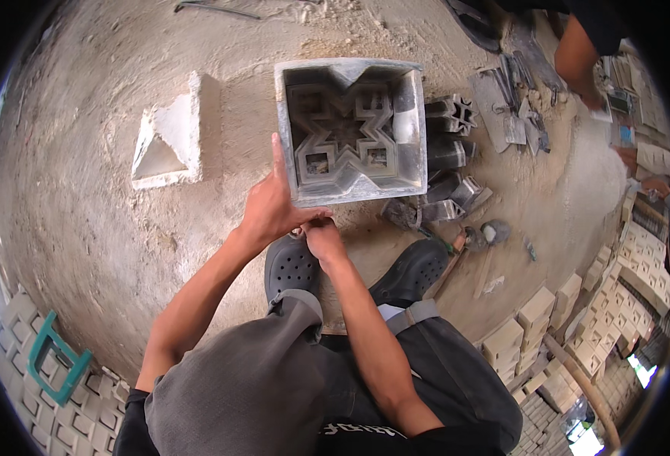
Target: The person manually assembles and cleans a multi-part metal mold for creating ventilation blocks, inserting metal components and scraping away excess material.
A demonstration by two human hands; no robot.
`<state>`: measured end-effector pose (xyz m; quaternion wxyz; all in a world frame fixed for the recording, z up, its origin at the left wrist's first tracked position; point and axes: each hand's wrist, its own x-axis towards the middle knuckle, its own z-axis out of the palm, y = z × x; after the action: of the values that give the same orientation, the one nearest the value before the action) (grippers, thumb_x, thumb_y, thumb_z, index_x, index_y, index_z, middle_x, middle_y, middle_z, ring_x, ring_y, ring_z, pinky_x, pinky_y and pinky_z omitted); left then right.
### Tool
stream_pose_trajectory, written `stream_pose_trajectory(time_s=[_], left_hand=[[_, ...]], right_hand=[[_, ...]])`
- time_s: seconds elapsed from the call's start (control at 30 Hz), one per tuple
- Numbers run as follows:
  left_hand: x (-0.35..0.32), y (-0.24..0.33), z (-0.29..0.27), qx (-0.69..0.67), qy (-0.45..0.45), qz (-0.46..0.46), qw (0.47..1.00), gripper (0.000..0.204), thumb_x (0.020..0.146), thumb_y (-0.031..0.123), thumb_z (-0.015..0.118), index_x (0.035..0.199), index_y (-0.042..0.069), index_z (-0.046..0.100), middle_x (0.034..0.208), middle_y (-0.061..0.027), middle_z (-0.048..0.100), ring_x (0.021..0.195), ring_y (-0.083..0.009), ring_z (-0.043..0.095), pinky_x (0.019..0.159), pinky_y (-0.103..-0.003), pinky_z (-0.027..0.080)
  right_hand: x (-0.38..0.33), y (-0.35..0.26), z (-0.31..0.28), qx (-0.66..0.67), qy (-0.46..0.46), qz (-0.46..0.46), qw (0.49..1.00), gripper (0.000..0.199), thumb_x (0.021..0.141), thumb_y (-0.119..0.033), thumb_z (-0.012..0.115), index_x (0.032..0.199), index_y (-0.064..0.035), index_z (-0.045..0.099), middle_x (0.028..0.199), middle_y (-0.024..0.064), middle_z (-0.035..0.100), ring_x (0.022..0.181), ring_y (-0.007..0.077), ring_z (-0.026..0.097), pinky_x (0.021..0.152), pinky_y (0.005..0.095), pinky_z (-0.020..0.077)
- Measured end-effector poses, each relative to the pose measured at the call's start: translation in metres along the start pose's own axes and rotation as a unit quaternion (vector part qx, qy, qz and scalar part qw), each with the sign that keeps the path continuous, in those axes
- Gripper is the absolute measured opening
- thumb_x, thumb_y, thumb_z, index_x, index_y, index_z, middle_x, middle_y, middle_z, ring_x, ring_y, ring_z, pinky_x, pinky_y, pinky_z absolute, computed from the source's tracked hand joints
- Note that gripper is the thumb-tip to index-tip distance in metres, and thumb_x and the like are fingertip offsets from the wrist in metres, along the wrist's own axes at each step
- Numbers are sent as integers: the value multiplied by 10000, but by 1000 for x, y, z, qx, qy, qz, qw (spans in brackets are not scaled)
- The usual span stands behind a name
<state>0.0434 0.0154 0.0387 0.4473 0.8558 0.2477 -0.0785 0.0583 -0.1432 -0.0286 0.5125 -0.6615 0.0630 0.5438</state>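
Observation:
A square grey metal mould point(350, 191) with a star-shaped inside lies in front of me, its top facing up. My left hand point(268, 207) is at the mould's near left corner, index finger stretched along the left wall and thumb stretched along the near wall. Its other fingers are partly hidden. Just below that thumb, my right hand point(323, 239) has its fingers curled close to the near wall; what they hold, if anything, is hidden. On the left stands a white angular block point(169, 144) with sloping faces.
Several grey metal mould pieces point(447, 154) lie right of the mould. Beyond them are flat metal plates point(495, 110) and a co-worker's arm point(578, 64). Stacked pale blocks point(616, 315) line the lower right. A green plastic frame point(55, 357) sits at lower left. My dark clogs point(411, 272) flank my hands.

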Motion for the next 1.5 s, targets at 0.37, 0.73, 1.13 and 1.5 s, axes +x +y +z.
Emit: stream_pose_trajectory(time_s=[0.37,0.73,1.13,1.5], left_hand=[[3,-13,9,-189,-53,73,978,1317,816,147,761,1346,15,-437,1363,-275,509,1267,-372,522,1074,-392,378],[-15,-1,-3,100,38,-13,994,1101,696,404,828,1492,-55,220,947,-231,698,813,-385,694,703,-422,548],[-15,-9,-4,62,6,-9,998,1168,720,414,822,1505,-77,112,936,-218,704,798,-378,700,694,-418,554],[-14,11,5,185,46,-34,981,1266,678,595,789,1457,-165,141,558,-145,608,488,-299,630,455,-369,486]], right_hand=[[-50,-54,33,-509,196,-218,809,220,775,-214,712,859,-19,654,804,145,638,863,323,592,743,436,418],[-26,-41,24,-485,98,-177,851,170,810,-178,636,838,-21,696,823,146,690,829,284,646,896,457,369],[-17,-28,4,-304,16,-86,949,293,917,-255,615,965,34,638,933,231,680,857,388,658,715,446,511],[-7,15,35,-260,189,-266,909,207,920,-205,592,884,-4,626,693,188,644,709,367,658,639,462,496]])
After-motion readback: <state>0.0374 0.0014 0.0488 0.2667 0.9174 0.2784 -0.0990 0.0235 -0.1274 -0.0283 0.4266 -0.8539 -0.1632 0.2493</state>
